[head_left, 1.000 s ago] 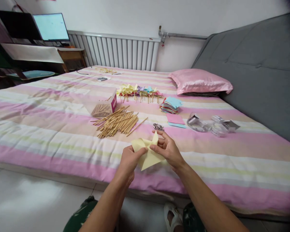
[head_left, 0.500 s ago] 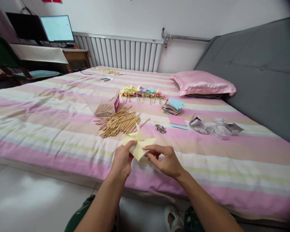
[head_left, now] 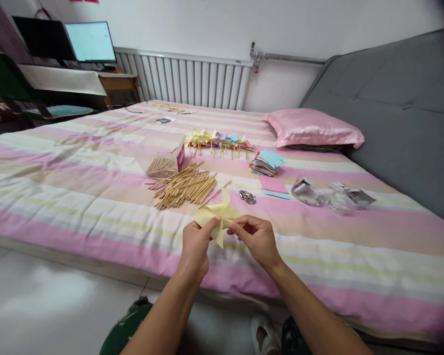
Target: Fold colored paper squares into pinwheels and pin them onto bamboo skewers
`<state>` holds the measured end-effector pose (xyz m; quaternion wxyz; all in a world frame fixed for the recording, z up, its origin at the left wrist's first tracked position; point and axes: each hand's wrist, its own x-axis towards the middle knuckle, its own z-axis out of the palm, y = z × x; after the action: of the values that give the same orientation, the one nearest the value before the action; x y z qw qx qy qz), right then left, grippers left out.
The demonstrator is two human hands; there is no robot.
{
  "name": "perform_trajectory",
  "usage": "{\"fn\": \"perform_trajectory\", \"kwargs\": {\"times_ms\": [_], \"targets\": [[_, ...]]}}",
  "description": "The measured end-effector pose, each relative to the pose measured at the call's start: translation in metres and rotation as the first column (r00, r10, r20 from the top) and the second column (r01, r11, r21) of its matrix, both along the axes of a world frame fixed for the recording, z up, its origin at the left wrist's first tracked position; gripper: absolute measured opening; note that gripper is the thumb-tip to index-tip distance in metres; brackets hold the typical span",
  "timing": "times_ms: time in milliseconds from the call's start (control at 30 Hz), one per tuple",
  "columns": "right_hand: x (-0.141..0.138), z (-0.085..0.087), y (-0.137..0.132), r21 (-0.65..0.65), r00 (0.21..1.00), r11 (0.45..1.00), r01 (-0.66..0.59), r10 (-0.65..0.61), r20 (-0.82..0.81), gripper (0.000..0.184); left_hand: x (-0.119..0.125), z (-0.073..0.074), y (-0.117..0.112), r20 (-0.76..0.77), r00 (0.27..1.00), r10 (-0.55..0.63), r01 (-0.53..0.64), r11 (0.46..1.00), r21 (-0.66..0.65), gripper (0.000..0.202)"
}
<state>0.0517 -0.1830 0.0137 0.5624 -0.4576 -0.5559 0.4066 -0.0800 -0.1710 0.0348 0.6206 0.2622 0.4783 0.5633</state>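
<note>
Both my hands hold a pale yellow folded paper (head_left: pixel 217 217) over the near edge of the striped bed (head_left: pixel 77 197). My left hand (head_left: pixel 195 245) pinches its left side. Fingers of my right hand (head_left: pixel 255 237) pinch its right side, thumb and forefinger closed on a flap. The paper's points stick up and down like pinwheel blades. Just beyond it lie a heap of wooden sticks (head_left: pixel 185 186) and a small pile of silvery pins (head_left: pixel 247 197).
A stick box (head_left: pixel 166 161), a row of finished paper pinwheels (head_left: pixel 216 140), a stack of coloured paper squares (head_left: pixel 266 162), a pink sheet (head_left: pixel 274 185) and clear plastic tape rolls (head_left: pixel 318 195) lie on the bed. Pink pillow (head_left: pixel 313 129) and grey headboard stand right; a desk with monitors far left.
The yellow paper has been folded in further and looks smaller. My right hand moved from under the paper up to its right flap and pinched it. The view shifted slightly.
</note>
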Motion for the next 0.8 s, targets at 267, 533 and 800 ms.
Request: {"fn": "perform_trajectory", "kwargs": {"times_ms": [267,533,800], "targets": [[-0.0002,0.0004,0.0012,0.007,0.997,0.997,0.074,-0.074,-0.002,0.018,0.006,-0.0023,-0.0035,-0.132,0.991,0.013,0.004,0.992,0.127,0.02],[0.0001,-0.0015,0.0018,-0.033,0.988,0.987,0.155,-0.155,0.018,0.021,0.0074,-0.0028,-0.0049,-0.153,0.988,-0.01,0.036,0.985,0.167,0.014],[0.0003,-0.0015,0.0032,-0.024,0.988,0.988,0.152,-0.151,0.035,0.023,0.0089,-0.0044,-0.0044,-0.156,0.988,-0.013,0.039,0.986,0.164,0.015]]}}
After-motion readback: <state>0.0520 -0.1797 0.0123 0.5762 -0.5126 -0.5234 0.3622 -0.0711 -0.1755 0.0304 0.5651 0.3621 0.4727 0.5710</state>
